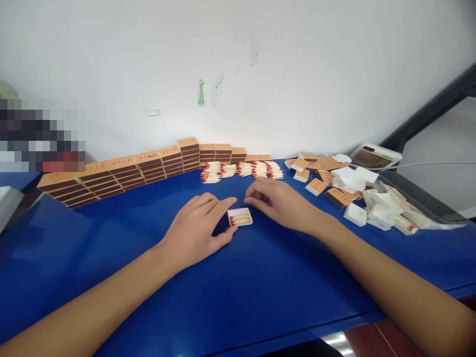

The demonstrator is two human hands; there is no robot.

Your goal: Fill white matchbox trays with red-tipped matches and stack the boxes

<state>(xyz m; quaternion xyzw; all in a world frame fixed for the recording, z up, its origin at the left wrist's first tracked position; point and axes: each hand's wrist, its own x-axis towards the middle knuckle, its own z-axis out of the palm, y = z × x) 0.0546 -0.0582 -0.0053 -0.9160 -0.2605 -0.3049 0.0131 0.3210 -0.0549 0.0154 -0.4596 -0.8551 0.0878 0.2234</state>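
A small white matchbox tray [249, 222] lies on the blue table, with several red-headed matches [240, 219] in it. Around its left end curves my left hand [197, 225], thumb and index finger spread apart. The thumb tip is at the tray's near edge; the index finger reaches above the far edge. My right hand [277, 203] hovers just behind and to the right of the tray, fingers curled and thumb close to the index finger; no match shows between them. Loose matches [243, 169] lie in several bunches behind both hands.
Stacked orange-and-brown matchboxes [122, 176] line the wall at the left and back. On the right are scattered matchbox sleeves [316, 187], white trays [356, 215], and a phone [376, 155] with a cable. The blue table [223, 297] has its front edge below.
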